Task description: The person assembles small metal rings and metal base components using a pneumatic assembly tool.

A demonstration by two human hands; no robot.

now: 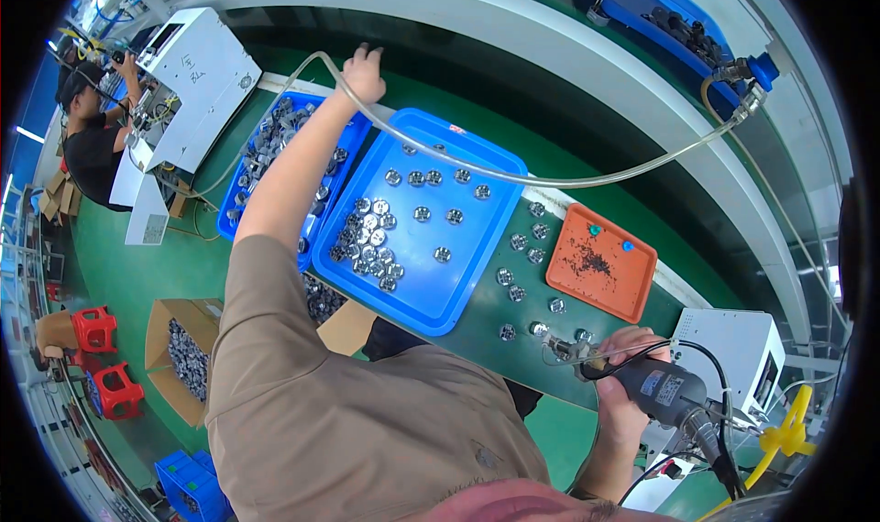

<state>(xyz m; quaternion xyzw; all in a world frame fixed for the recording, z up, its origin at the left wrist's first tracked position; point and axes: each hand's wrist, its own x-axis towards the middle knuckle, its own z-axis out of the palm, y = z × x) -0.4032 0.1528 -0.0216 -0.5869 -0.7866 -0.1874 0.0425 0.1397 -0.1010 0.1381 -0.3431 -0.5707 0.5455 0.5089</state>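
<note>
My right hand [625, 384] is wrapped round a dark grey powered screwdriver [665, 389] with cables and a hose attached. The tool lies slanted, its metal tip [555, 343] at a small round silver metal part [539, 329] on the green bench top; I cannot tell whether they touch. Stretched out to the far left, my left hand [364, 75] is past the bench's back edge, fingers extended and apparently holding nothing. A clear hose [440, 158] runs close by its wrist. Several more silver parts [518, 293] lie loose between the blue tray and the orange tray.
A blue tray [431, 316] holds silver parts in a cluster and rows. Left of it, a blue bin [225, 224] is heaped with parts under my left arm. An orange tray [610, 297] holds small dark screws. White machines [197, 77] stand at left; a co-worker [92, 142] sits beyond.
</note>
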